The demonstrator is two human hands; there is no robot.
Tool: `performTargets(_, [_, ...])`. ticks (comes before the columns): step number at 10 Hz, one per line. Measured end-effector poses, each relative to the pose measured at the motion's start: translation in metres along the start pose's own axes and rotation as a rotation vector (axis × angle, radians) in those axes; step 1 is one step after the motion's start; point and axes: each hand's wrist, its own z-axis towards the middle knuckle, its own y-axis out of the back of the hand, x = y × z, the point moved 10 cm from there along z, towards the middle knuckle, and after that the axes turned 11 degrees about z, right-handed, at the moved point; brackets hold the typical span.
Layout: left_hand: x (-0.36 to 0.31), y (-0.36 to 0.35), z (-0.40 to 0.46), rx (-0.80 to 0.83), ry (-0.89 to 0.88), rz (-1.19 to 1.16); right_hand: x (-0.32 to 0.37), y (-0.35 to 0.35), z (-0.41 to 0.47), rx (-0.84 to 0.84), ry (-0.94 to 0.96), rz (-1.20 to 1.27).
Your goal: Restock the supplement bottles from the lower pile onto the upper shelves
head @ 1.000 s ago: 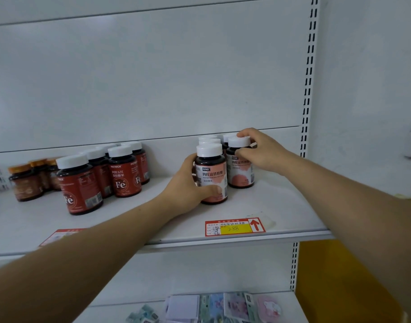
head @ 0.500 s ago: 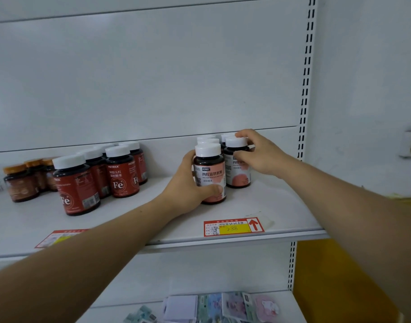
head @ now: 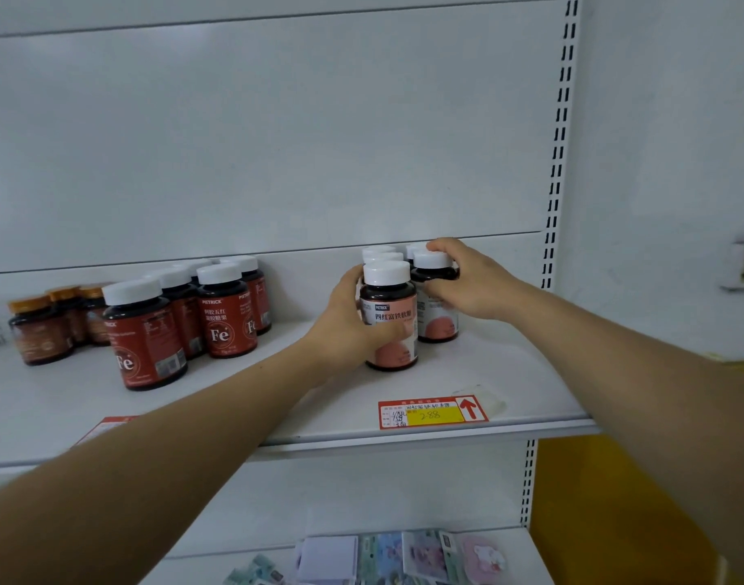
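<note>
On the white upper shelf [head: 509,386] stands a cluster of dark bottles with white caps and pink-and-white labels. My left hand [head: 353,327] grips the front bottle [head: 389,318] from its left side, thumb across the label. My right hand [head: 475,280] holds the bottle behind it to the right [head: 439,306], fingers curled over its cap. Three more white caps [head: 380,252] of the same kind show behind these two. Both held bottles stand upright on the shelf.
Left of my hands stand several red-labelled "Fe" bottles [head: 226,314] and, farther left, amber-capped dark bottles [head: 41,327]. A red and yellow price tag [head: 431,412] is on the shelf edge. Small packets [head: 404,555] lie on the lower shelf. A yellow surface [head: 606,508] shows at lower right.
Both hands stay on the same two bottles. My right hand's fingers have curled further over the rear bottle's cap; the view has shifted slightly.
</note>
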Motion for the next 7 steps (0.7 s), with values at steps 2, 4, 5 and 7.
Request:
performTargets(2, [0.0, -0.002, 0.009, 0.052, 0.055, 0.005, 0.002, 0.002, -0.001, 0.009, -0.008, -0.022])
performTargets(4, [0.003, -0.004, 0.009, 0.019, 0.037, -0.007, 0.002, 0.0, 0.001, 0.012, -0.007, -0.011])
performTargets(5, [0.004, -0.003, 0.008, 0.081, 0.042, 0.013, 0.002, 0.002, 0.0, 0.026, -0.036, 0.002])
performTargets(7, [0.024, 0.009, -0.009, 0.235, 0.162, 0.355, 0.017, 0.017, 0.0, -0.056, -0.006, -0.073])
